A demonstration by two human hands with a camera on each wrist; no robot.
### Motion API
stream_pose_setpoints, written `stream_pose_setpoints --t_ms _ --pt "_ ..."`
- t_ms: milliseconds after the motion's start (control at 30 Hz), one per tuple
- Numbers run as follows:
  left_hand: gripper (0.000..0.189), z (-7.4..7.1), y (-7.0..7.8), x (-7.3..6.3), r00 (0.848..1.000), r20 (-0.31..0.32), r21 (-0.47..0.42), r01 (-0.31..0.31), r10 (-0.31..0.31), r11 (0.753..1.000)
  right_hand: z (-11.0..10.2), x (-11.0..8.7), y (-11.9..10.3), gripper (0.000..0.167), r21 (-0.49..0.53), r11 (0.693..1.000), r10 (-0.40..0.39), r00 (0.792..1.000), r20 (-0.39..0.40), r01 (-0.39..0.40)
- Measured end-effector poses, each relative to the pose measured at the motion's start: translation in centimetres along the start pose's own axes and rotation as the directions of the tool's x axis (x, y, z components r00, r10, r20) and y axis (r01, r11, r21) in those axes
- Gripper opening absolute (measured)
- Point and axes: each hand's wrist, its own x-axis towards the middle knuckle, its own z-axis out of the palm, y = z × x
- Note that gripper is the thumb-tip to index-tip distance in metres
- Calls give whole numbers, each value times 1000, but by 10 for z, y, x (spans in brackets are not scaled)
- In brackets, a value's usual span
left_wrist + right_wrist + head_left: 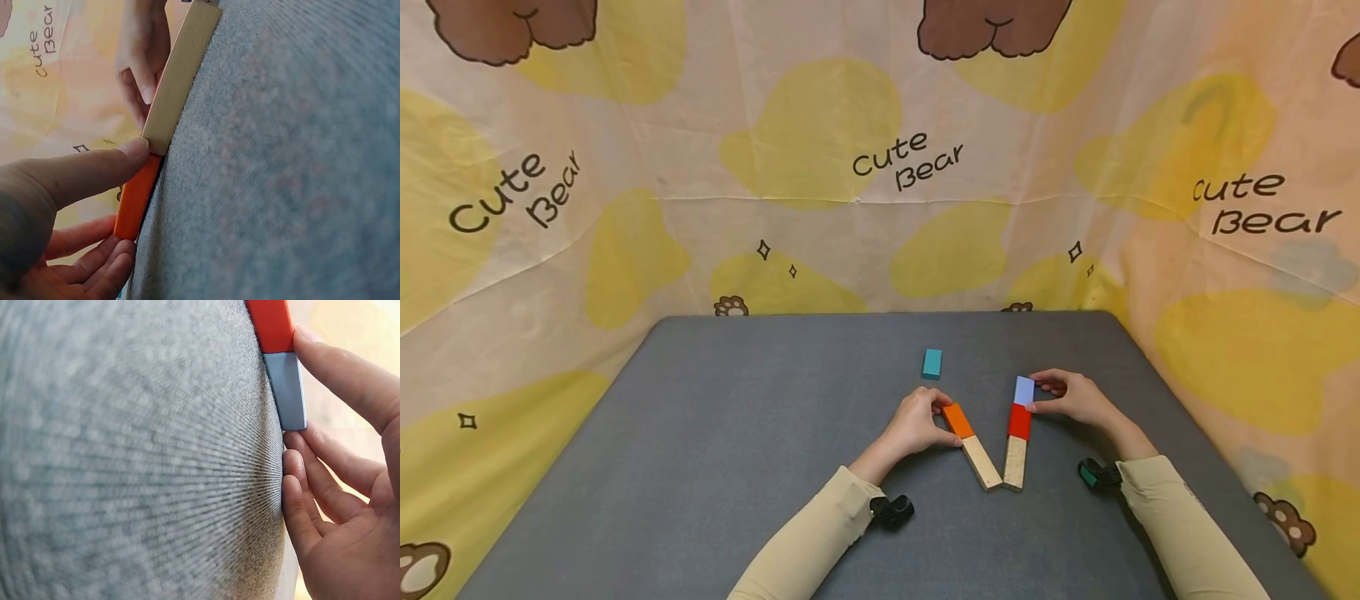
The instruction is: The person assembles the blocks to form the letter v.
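My left hand [914, 423] holds the orange block [958, 420], its thumb by the joint with a plain wooden block [982, 463] and its fingertips at the far end. The two lie end to end in a slanted row. My right hand [1075, 398] holds the light blue block [1025, 390], thumb near its joint with the red block [1019, 422] and fingers round the far end, as the right wrist view shows. A second wooden block [1014, 463] continues that row. The rows meet at their near ends in a V.
A teal block [932, 363] lies alone on the grey table [760, 433], beyond the left hand. Behind the table and at its sides hangs a printed cloth [820, 133]. Black wrist straps [892, 511] sit at both cuffs.
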Motion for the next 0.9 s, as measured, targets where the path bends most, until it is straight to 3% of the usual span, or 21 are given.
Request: stream_pose_setpoints --t_ms 900 --pt "55 -4 2 -1 1000 17 -15 3 -3 1000 2 0 0 64 6 1000 9 1000 -8 -9"
